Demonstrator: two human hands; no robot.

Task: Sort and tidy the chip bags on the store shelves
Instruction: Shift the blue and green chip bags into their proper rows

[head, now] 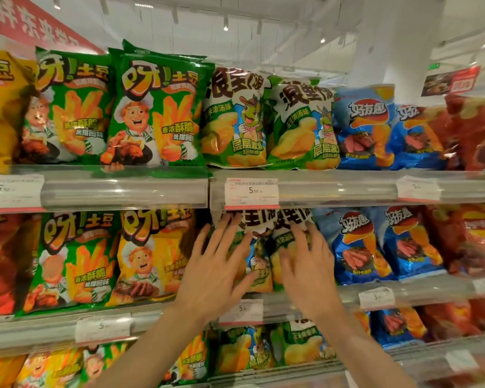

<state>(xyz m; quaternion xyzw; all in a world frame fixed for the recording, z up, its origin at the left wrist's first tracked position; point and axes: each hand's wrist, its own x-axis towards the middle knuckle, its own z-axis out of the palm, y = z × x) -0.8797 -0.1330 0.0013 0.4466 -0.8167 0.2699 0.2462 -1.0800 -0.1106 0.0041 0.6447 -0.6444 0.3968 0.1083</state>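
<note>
Both hands reach to the middle shelf. My left hand lies flat with spread fingers on a green-and-white chip bag. My right hand presses with straight fingers on the matching bag next to it. Both bags stand upright and are largely hidden behind the hands. Two more bags of this kind stand on the top shelf right above.
Green fry-chip bags and an orange one stand to the left. Blue bags and red bags stand to the right. Clear shelf rails carry price tags. A lower shelf holds more bags.
</note>
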